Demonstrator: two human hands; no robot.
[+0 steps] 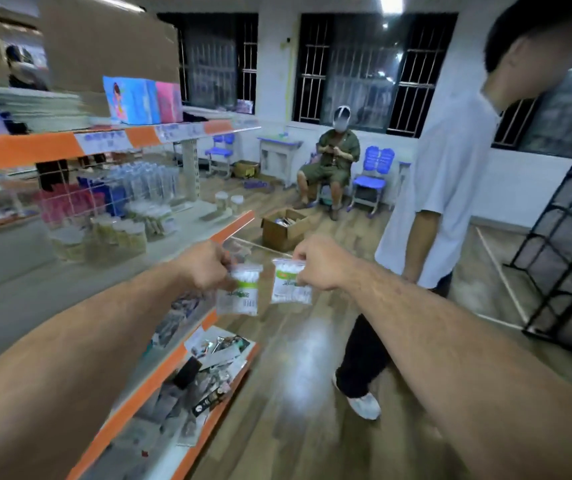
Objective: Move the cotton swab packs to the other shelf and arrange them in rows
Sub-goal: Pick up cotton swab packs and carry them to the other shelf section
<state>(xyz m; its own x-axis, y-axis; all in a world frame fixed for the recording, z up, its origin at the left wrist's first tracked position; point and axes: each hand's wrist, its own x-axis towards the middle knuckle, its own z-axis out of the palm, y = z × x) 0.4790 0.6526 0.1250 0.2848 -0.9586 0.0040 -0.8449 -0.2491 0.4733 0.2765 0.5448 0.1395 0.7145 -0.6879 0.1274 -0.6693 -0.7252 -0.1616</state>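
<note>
Two clear zip bags carried the cotton swabs, the left swab pack and the right swab pack, each filled with white-tipped sticks behind a green-and-white label; both hung in the air over the wooden floor, just past the orange front edge of the middle shelf, near each other but apart. The left grip was clamped on the top of the left swab pack, fingers curled round its upper edge; the right grip was pinched tight on the top corner of the right swab pack. Each pack hung with its long axis roughly upright, sealed end uppermost; the left one tilted a little and showed a barcode at its lower end; the sticks in the right one ran top to bottom.

On the middle shelf stood clear jars with pale contents too blurred to name, and behind them a cluster of clear bottles; the lowest shelf held a loose jumble of cards and small packets; an open cardboard box on the floor beyond held things too small to tell. A person in a white shirt stood close on the right; another person sat by the far wall beside a blue chair — and a black wire rack leaned at the right edge.
</note>
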